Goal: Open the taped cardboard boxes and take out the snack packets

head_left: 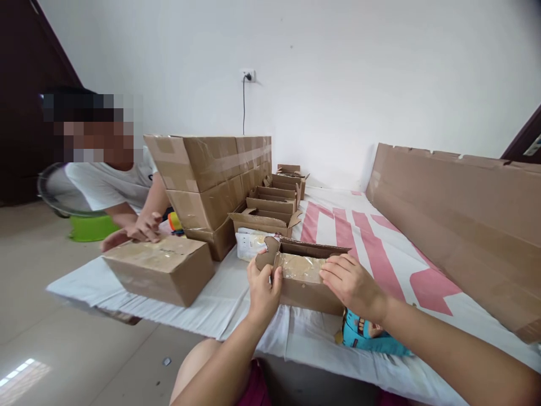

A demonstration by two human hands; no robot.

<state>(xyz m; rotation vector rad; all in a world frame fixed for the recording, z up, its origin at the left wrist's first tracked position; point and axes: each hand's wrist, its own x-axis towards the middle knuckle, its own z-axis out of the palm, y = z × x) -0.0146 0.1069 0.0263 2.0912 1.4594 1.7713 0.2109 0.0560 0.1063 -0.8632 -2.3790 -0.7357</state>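
In front of me on the table stands an open cardboard box, its near flap covered with clear tape. My left hand grips the box's left end, beside a torn, curved end flap. The fingers of my right hand are closed over the right part of the near flap. A blue printed packet lies under my right wrist, partly hidden by it. Behind my left hand is a white packet. The inside of the box is mostly out of sight.
Several open cardboard boxes run back toward the wall, beside stacked taped cartons. At left, a co-worker's hands rest on a closed carton. A long cardboard panel borders the cloth-covered table on the right.
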